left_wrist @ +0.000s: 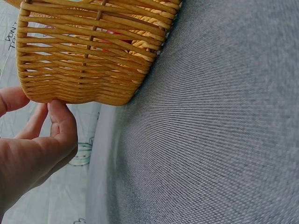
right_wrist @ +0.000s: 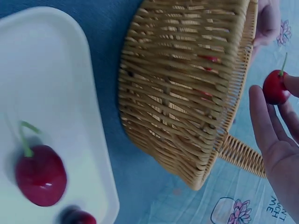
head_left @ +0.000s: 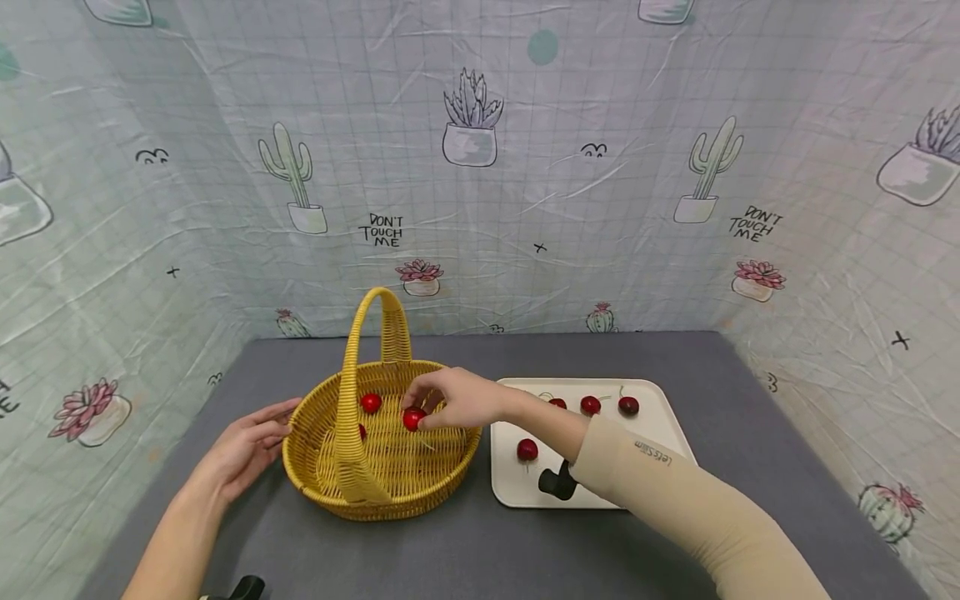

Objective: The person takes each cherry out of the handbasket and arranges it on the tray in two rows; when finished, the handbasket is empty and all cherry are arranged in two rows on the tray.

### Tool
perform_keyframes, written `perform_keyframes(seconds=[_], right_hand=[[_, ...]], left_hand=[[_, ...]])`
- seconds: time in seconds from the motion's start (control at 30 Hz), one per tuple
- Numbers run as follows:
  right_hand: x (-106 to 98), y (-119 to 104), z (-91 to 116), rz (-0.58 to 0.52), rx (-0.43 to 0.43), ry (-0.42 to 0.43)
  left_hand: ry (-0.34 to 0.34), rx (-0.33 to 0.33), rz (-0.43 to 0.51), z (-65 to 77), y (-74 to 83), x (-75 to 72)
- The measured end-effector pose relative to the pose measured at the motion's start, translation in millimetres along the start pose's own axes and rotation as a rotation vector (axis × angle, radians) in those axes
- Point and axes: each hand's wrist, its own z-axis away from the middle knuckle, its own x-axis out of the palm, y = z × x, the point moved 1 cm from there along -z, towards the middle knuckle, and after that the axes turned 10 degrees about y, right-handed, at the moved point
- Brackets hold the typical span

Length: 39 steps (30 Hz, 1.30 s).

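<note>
Down at the bottom edge, closest to us, there's a black wrist gadget (head_left: 247, 588) on the left arm, and opposite it a cream sleeve (head_left: 675, 500) with some lettering running along it. Next we get the left hand (head_left: 247, 446): fingers loose, slightly bent and a bit apart, not gripping anything, just fingertips touching the outside of the rim on a yellow wicker basket (head_left: 375, 507). That basket stands upright on the grey table (head_left: 525, 554), its tall handle (head_left: 348, 400) arching over the top.

Then we've got the right hand (head_left: 465, 396), reaching over the basket's right rim with a red cherry (head_left: 412, 419) pinched between thumb and fingers. From the right wrist view we can see its stem sticking out, and the cherry is up above the rim. Two more cherries (head_left: 371, 402) lie in the basket, one partly behind the handle.

Just beside it is a white tray (head_left: 513, 492) with at least four dark red cherries (head_left: 527, 450); the forearm blocks part, so we can't tell if there's more. Way at the back hangs a cactus-print cloth (head_left: 547, 250).
</note>
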Motion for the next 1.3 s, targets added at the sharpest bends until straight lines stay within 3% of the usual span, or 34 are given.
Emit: perform_keyframes(seconds=[0.27, 0.67, 1.3], right_hand=[[0, -1, 25, -0.095, -0.007, 0.089], [-9, 5, 63, -0.232, 0.04, 0.124], [-45, 34, 120, -0.237, 0.164, 0.323]], left_hand=[[0.0, -0.002, -0.001, 0.2, 0.9, 1.1], [0.007, -0.008, 0.0, -0.3, -0.2, 0.8], [0.017, 0.003, -0.019, -2.2, -1.2, 1.1]])
